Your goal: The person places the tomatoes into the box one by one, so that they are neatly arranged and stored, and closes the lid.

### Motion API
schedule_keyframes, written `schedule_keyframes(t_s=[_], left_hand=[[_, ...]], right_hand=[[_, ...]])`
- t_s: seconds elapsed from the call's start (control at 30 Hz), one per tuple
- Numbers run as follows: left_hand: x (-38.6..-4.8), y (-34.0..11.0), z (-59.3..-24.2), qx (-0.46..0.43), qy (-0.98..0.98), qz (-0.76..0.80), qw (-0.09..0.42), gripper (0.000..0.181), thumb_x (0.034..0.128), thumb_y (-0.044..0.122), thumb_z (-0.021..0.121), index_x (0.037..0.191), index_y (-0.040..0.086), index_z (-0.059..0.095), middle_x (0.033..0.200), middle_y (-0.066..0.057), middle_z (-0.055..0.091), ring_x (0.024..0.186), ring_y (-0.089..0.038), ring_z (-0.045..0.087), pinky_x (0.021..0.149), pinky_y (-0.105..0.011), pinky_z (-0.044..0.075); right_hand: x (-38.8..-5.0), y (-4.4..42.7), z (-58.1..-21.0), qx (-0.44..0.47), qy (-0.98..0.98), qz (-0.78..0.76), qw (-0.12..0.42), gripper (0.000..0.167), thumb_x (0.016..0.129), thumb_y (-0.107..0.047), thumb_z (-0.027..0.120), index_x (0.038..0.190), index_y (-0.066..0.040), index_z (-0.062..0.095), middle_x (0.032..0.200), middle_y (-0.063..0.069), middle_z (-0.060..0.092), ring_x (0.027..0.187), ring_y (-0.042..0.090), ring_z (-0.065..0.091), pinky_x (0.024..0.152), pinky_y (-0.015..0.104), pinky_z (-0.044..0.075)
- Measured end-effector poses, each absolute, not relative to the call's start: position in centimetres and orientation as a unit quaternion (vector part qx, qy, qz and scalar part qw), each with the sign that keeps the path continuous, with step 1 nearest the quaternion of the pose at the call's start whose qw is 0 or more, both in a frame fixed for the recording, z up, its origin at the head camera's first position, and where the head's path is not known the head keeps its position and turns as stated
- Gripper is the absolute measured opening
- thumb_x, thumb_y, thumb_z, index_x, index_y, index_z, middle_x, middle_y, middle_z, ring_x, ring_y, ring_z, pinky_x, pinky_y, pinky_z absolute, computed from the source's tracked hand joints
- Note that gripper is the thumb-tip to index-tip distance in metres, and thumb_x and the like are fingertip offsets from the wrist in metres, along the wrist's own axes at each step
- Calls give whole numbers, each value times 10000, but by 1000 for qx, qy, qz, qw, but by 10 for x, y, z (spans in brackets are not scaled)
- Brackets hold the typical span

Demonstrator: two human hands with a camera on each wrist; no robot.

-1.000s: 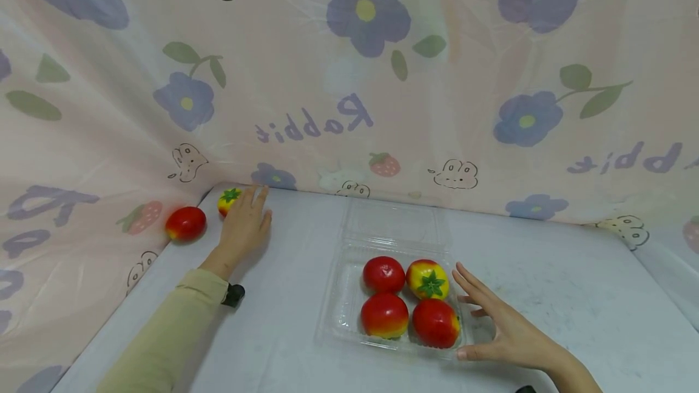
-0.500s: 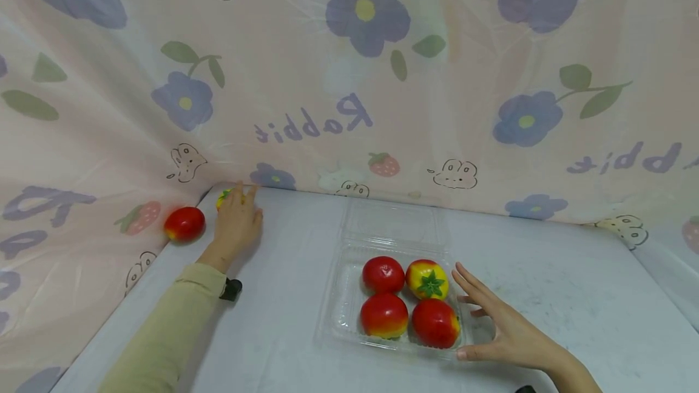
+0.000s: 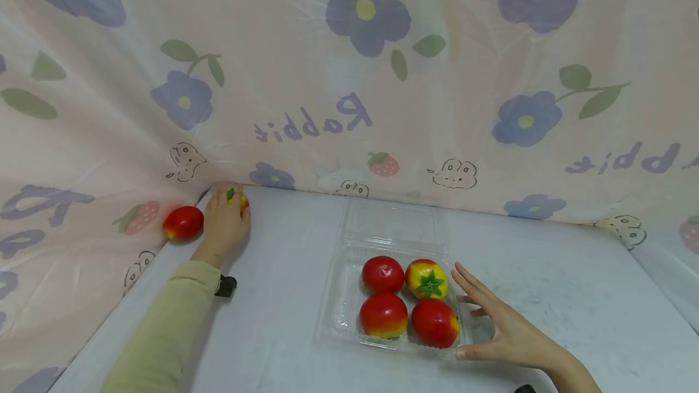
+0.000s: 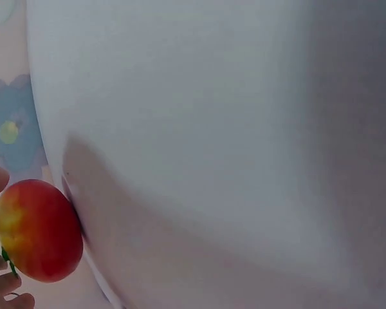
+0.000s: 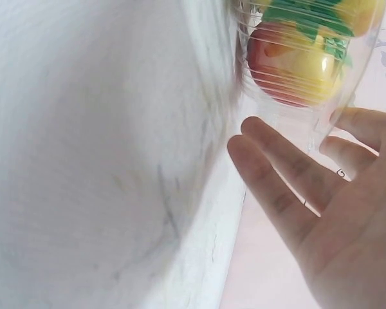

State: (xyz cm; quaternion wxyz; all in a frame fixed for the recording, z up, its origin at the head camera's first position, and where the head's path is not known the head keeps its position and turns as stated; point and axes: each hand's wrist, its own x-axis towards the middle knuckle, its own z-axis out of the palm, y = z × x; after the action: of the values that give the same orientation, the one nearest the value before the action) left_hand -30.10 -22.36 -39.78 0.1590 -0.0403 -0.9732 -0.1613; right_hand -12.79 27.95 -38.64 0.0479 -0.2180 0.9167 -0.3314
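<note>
My left hand (image 3: 224, 220) reaches to the back left corner, its fingers around a red-and-yellow toy tomato (image 3: 244, 201) with a green star-shaped top. The left wrist view shows this toy tomato (image 4: 45, 232) between the thumb and fingers at the left edge. My right hand (image 3: 505, 329) is spread beside the right wall of a clear plastic clamshell box (image 3: 341, 296), thumb near its front corner. Several toy tomatoes (image 3: 384, 315) lie inside, one showing its green top. In the right wrist view, straight fingers (image 5: 270, 177) lie near the box wall.
Another red toy tomato (image 3: 183, 224) lies by the left cloth wall, just left of my left hand. The box lid (image 3: 395, 223) lies folded back behind the box. A flowered curtain (image 3: 306, 77) rises behind the white table (image 3: 273, 320).
My left hand has moved left and come down around the toy tomato in the corner. My right hand and the box have stayed put.
</note>
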Motion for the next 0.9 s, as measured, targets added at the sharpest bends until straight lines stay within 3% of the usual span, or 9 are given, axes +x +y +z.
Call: schedule_keyframes(t_s=[0.53,0.9], left_hand=[[-302,-234,-402,-15,-977,-181,108,615,948,174,502,1478,-14,254,1491,-362,140,1323,-570,191,1095,-679,183],[-302,-233,-401,-10,-979,-198,58,630,965,148,513,1502,35,204,1501,-358,84,1275,-579,252,996,-695,339]], right_hand=[[-128,279,-386,-211,919,-330,51,1111,673,-418,843,1544,-211,185,1599,116,168,1142,324,562,812,262,547],[-128,280,-388,-215,920,-325,43,1124,658,-417,854,1542,-206,192,1597,112,181,1136,275,570,817,264,549]])
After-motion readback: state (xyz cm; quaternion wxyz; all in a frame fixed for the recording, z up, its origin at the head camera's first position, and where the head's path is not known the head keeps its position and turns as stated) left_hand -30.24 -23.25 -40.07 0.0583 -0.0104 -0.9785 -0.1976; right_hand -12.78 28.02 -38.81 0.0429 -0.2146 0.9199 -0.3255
